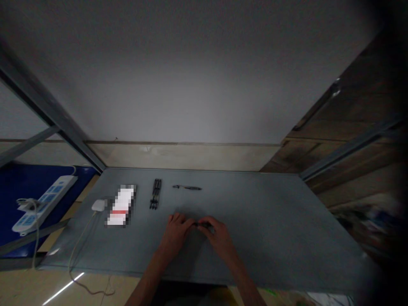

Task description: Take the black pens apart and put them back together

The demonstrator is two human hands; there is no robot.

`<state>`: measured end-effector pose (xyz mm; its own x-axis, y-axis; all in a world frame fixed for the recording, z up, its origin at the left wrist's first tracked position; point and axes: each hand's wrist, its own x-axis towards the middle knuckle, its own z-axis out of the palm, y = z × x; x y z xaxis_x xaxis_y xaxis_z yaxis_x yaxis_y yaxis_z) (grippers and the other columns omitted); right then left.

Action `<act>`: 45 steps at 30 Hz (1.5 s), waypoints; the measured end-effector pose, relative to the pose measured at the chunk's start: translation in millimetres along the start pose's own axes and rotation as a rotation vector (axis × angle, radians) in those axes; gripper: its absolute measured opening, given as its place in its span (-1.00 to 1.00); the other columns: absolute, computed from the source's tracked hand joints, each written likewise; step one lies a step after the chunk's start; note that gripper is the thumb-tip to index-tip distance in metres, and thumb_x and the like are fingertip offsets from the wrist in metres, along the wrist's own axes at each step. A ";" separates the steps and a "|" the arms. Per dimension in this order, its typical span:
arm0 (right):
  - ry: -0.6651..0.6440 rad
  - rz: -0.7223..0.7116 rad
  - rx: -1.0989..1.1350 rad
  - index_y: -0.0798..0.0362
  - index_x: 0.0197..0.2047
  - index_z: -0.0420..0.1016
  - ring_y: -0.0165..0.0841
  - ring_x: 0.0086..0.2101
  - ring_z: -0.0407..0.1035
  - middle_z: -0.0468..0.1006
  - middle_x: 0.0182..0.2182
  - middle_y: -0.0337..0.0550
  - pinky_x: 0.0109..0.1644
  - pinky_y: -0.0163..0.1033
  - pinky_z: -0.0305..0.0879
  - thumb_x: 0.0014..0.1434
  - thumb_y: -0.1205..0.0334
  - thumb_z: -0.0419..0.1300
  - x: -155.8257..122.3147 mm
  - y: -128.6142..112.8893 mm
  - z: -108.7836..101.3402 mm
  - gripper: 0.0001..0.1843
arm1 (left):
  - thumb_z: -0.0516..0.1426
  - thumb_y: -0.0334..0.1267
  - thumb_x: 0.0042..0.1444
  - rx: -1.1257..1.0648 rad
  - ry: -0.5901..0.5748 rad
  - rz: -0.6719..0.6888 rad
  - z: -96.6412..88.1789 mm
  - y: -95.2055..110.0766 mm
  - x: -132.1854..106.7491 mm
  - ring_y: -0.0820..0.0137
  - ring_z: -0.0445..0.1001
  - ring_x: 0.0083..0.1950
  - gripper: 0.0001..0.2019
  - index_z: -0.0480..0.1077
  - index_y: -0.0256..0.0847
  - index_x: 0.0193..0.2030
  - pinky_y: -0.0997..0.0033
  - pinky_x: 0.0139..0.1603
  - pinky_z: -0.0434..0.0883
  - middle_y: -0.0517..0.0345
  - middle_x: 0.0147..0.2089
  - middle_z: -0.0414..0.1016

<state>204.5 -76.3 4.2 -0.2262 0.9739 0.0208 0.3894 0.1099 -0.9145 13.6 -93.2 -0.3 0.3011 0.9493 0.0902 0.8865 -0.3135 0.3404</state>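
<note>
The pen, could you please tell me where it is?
In the head view, the pen lies near the grey table's far edge, right of a dark slender bundle.

two hands (176, 236) (219, 240), one black item (203, 224), one pen (187, 187), one charger (98, 205)

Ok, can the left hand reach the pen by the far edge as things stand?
Probably yes: the pen lies straight ahead of the left hand, with nothing showing between them on the grey tabletop. That hand seems busy, though, at a small dark item with the right hand.
</note>
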 end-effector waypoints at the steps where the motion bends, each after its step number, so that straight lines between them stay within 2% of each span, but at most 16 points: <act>1: 0.016 -0.005 -0.008 -0.04 -0.23 0.61 -0.18 -0.22 0.54 0.67 -0.26 -0.15 -0.05 -0.10 0.42 0.11 0.19 0.27 0.0 -0.1 -2.6 -0.86 | -0.03 -0.12 0.34 0.012 -0.001 -0.006 0.0 -1.3 1.4 0.27 0.40 -0.04 -0.75 0.45 0.10 -0.01 0.23 -0.02 0.27 0.17 -0.14 0.50; 6: 0.071 -0.002 -0.031 -0.06 -0.24 0.61 -0.17 -0.21 0.55 0.67 -0.26 -0.14 -0.04 -0.09 0.43 0.09 0.21 0.27 2.6 0.6 -17.7 -0.86 | -0.08 -0.20 0.35 0.027 0.009 -0.062 -4.1 -7.4 7.4 0.24 0.40 -0.03 -0.72 0.46 -0.01 -0.05 0.19 -0.01 0.26 0.09 -0.10 0.49; 12: 0.070 -0.009 -0.052 -0.06 -0.21 0.61 -0.17 -0.18 0.55 0.67 -0.23 -0.14 -0.02 -0.11 0.43 0.14 0.18 0.25 4.1 2.9 -27.9 -0.85 | -0.14 -0.23 0.38 -0.026 0.050 -0.113 -11.3 -12.6 8.0 0.26 0.42 -0.05 -0.68 0.43 -0.10 -0.08 0.21 0.00 0.26 0.11 -0.12 0.52; 15: 0.057 -0.004 -0.048 -0.06 -0.20 0.61 -0.19 -0.19 0.55 0.67 -0.23 -0.14 -0.01 -0.12 0.42 0.14 0.19 0.25 3.5 2.4 -29.4 -0.85 | -0.11 -0.19 0.37 -0.094 0.063 -0.137 -13.8 -14.7 6.5 0.29 0.44 -0.06 -0.71 0.43 -0.09 -0.12 0.22 -0.01 0.28 0.14 -0.13 0.54; 20: 0.037 -0.005 -0.029 -0.04 -0.21 0.61 -0.18 -0.19 0.54 0.67 -0.24 -0.12 0.00 -0.10 0.41 0.13 0.20 0.25 3.4 0.4 -28.3 -0.85 | 0.05 -0.10 0.28 -0.168 0.073 -0.147 -10.8 -15.1 5.0 0.25 0.45 -0.01 -0.79 0.47 -0.02 -0.09 0.20 0.03 0.29 0.17 -0.09 0.57; 26: 0.042 0.001 -0.026 -0.03 -0.19 0.61 -0.20 -0.21 0.54 0.66 -0.23 -0.11 -0.01 -0.11 0.41 0.14 0.19 0.25 3.6 1.8 -26.7 -0.83 | 0.04 -0.12 0.29 -0.226 0.048 -0.146 -9.8 -14.6 0.6 0.28 0.46 -0.03 -0.78 0.52 0.01 -0.15 0.21 0.03 0.30 0.19 -0.14 0.58; 32: 0.082 0.015 -0.062 -0.06 -0.19 0.63 -0.16 -0.15 0.53 0.66 -0.19 -0.12 0.02 -0.08 0.41 0.14 0.16 0.26 1.4 14.9 -39.6 -0.82 | -0.01 -0.06 0.30 -0.266 0.007 -0.216 -21.1 -35.1 -14.5 0.23 0.46 0.00 -0.71 0.53 0.00 -0.14 0.14 0.09 0.27 0.15 -0.11 0.59; 36: 0.104 0.042 -0.071 -0.07 -0.20 0.63 -0.16 -0.17 0.54 0.67 -0.21 -0.14 0.00 -0.09 0.42 0.14 0.11 0.25 1.6 20.8 -49.0 -0.81 | 0.00 -0.04 0.28 -0.267 0.040 -0.263 -26.1 -50.9 -26.0 0.21 0.46 0.02 -0.71 0.53 0.00 -0.14 0.13 0.09 0.28 0.16 -0.09 0.60; 40: 0.161 0.054 -0.090 -0.04 -0.18 0.60 -0.16 -0.19 0.54 0.67 -0.20 -0.10 -0.02 -0.07 0.42 0.16 0.06 0.21 10.4 25.5 -46.1 -0.76 | 0.00 -0.05 0.28 -0.269 0.082 -0.289 -28.7 -57.1 -31.7 0.23 0.47 0.02 -0.71 0.53 0.01 -0.12 0.14 0.08 0.30 0.17 -0.07 0.60; 45: 0.235 -0.029 -0.187 0.02 -0.16 0.57 -0.21 -0.18 0.53 0.66 -0.19 -0.07 -0.01 -0.10 0.41 0.20 0.12 0.11 37.9 33.2 -31.3 -0.74 | -0.01 -0.05 0.29 -0.290 0.120 -0.291 -25.6 -50.9 -31.2 0.23 0.48 0.00 -0.70 0.53 0.00 -0.10 0.13 0.07 0.30 0.16 -0.09 0.60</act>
<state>236.8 -29.5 -12.8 -0.0347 0.9867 0.1585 0.5488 0.1514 -0.8221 -49.9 -106.3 3.5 -0.0056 0.9985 0.0540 0.7880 -0.0288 0.6150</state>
